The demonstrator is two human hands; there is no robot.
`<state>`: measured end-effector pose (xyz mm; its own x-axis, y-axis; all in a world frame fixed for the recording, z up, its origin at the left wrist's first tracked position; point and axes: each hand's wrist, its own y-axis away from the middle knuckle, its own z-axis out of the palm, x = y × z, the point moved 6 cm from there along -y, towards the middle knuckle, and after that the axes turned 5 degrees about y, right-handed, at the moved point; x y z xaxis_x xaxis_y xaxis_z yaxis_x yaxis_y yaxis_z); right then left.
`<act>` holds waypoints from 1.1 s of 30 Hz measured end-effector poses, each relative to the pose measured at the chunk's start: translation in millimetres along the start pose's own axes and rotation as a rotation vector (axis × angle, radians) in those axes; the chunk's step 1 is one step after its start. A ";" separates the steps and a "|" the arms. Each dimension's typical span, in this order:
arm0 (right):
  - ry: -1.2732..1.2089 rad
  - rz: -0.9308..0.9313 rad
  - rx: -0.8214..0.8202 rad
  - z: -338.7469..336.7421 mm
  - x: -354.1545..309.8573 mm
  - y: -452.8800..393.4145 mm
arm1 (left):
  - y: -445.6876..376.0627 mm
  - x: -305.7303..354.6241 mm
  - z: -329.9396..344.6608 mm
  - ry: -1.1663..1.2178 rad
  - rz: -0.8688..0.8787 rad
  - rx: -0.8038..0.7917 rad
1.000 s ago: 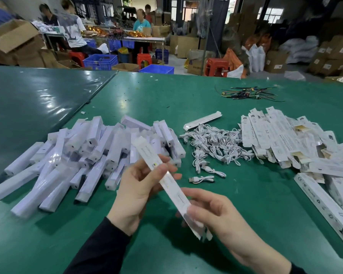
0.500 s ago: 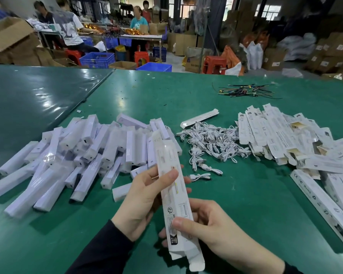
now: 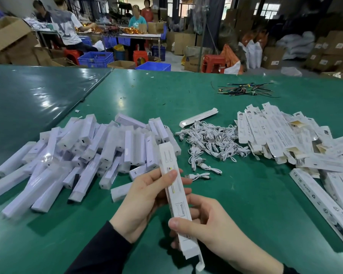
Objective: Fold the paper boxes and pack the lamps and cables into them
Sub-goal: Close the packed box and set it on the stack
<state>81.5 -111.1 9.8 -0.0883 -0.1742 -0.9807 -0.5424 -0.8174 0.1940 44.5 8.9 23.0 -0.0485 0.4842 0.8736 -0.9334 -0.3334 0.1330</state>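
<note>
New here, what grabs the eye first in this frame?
Both hands, left hand and right hand, grip one long white paper box front and centre. Left of it sprawls a heap of wrapped lamps; behind it lies a tangle of white cables, with flat boxes piled to the right.

A packing workshop or small warehouse: a long green surface [image 3: 246, 194] carries heaps of lamps [image 3: 87, 155], cables [image 3: 210, 139] and flat boxes [image 3: 281, 135]; behind stand stacked cartons [image 3: 333, 44], blue crates [image 3: 96, 59], red stools [image 3: 213, 63], and workers [image 3: 66, 26] at another table.
</note>
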 end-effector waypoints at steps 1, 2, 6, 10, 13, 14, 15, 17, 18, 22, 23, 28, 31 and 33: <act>0.026 0.001 0.028 -2.1 0.8 -0.2 | -0.3 -0.7 0.1 -0.003 0.009 0.006; 0.061 0.002 0.057 -4.4 1.5 -0.3 | -0.4 -0.8 -0.9 -0.027 0.025 0.023; 0.076 0.007 0.098 -9.0 3.1 1.2 | -1.4 2.4 -9.8 -0.129 0.099 0.108; -0.081 -0.086 0.212 -16.2 -8.1 1.3 | -0.6 3.2 -6.9 -0.070 0.059 0.028; -0.118 -0.162 0.322 -28.5 -15.0 2.7 | 1.8 2.3 3.9 -0.143 0.070 -0.102; -0.118 -0.179 0.332 -30.6 -16.4 3.0 | 2.6 -0.2 7.5 -0.160 0.064 -0.136; -0.118 -0.195 0.331 -31.1 -17.5 3.1 | 3.8 -3.3 10.8 -0.157 0.045 -0.158; -0.124 -0.224 0.311 -28.9 -18.8 3.5 | 5.3 -8.0 18.0 -0.161 0.041 -0.212; -0.130 -0.236 0.299 -27.1 -18.9 3.4 | 6.0 -8.8 21.3 -0.175 0.062 -0.242; -0.115 -0.283 0.295 -25.5 -18.7 3.2 | 10.5 -6.9 32.2 -0.168 0.101 -0.350; -0.117 -0.289 0.298 -26.0 -18.7 3.2 | 11.9 -6.5 34.6 -0.161 0.109 -0.375; -0.091 -0.322 0.319 -29.0 -18.6 2.6 | 15.6 -7.7 38.0 -0.179 0.108 -0.455; -0.065 -0.357 0.310 -29.7 -21.8 3.5 | 18.2 -10.3 39.0 -0.147 0.075 -0.513; -0.067 -0.375 0.288 -29.8 -25.0 4.6 | 20.0 -11.1 40.3 -0.123 0.071 -0.539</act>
<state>106.0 -126.9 35.9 0.1091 0.1477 -0.9830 -0.7557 -0.6301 -0.1786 40.7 -35.7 34.9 -0.1066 0.3671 0.9241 -0.9806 0.1149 -0.1588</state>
